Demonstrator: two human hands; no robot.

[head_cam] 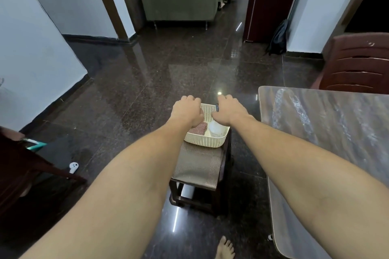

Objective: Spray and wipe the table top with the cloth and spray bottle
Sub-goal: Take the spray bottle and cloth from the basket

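We take the basket (206, 143) as our landmark; it sits on the far end of a small stool (197, 166). The checked cloth (197, 128) lies in the left half of the basket, and the white spray bottle (216, 129) lies in the right half, just beside the cloth. The marbled worktop (326, 132) we are to clean stands to the right of the basket, apart from it.

Our left grip (187, 109) hangs over the basket's left rim, just beyond the cloth, with its fingers curled. We cannot tell whether they close on the rim, on the cloth or on nothing. Our right grip (229, 111) lies over the bottle's head end, with the dark nozzle showing just at its edge. It hides the neck, so we cannot tell whether it has hold of the bottle.

We judge the cloth soft and light. It will bunch and droop, so we would pinch it at the middle of its fold and gather it into the palm.

The bottle looks like stiff, smooth plastic, likely slippery if wet, with liquid that shifts its weight. We would take it round the neck under the trigger, not by the wide body.
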